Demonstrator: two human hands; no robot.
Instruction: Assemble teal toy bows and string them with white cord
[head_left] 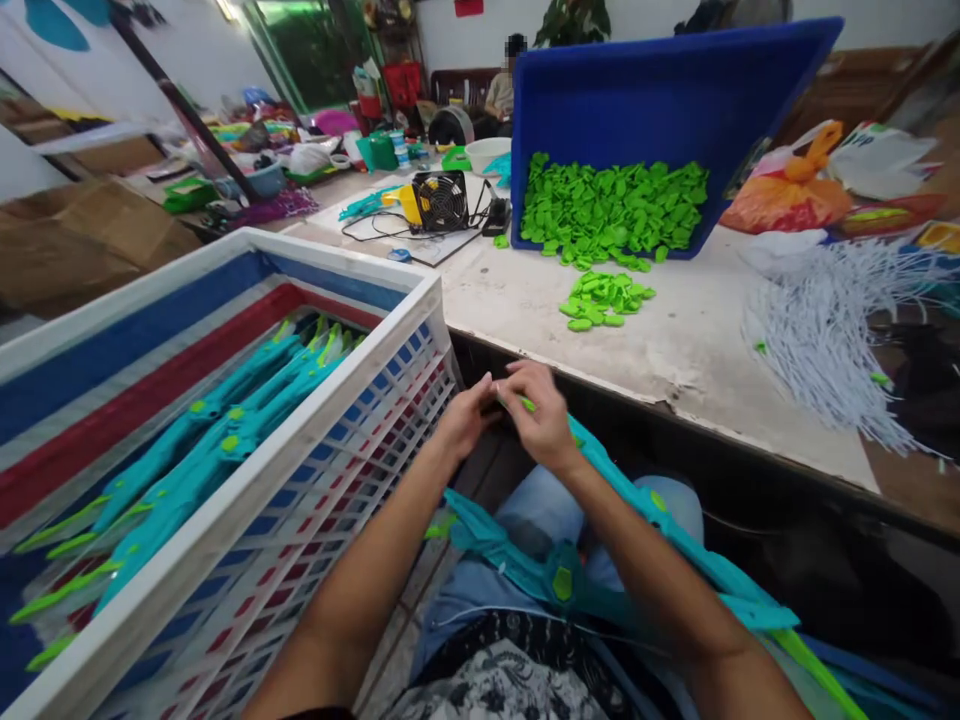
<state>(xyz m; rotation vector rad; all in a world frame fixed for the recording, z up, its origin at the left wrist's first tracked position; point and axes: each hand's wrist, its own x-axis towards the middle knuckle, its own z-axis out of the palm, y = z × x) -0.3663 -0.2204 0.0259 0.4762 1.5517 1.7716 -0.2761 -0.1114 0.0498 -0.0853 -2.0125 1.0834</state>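
My left hand (467,415) and my right hand (538,412) meet above my lap, just off the table's edge. Both have thumb and fingers pinched together. A bit of bright green plastic (529,404) shows at my right fingers; whether it is loose or the tip of a longer part is hidden. What my left fingers pinch cannot be made out. Long teal plastic pieces with green details, resembling toy bows, lie across my lap; one teal piece (510,550) passes between my forearms, and another teal piece (682,525) runs beneath my right forearm. A thin white cord (495,609) crosses my lap.
To the left, a white lattice crate (330,430) with a striped liner holds several teal pieces (232,440). On the table (517,320), a tipped blue bin (622,100) spills green parts (607,300). White cords (832,330) lie right; a fan (441,202) stands behind. A person sits beyond.
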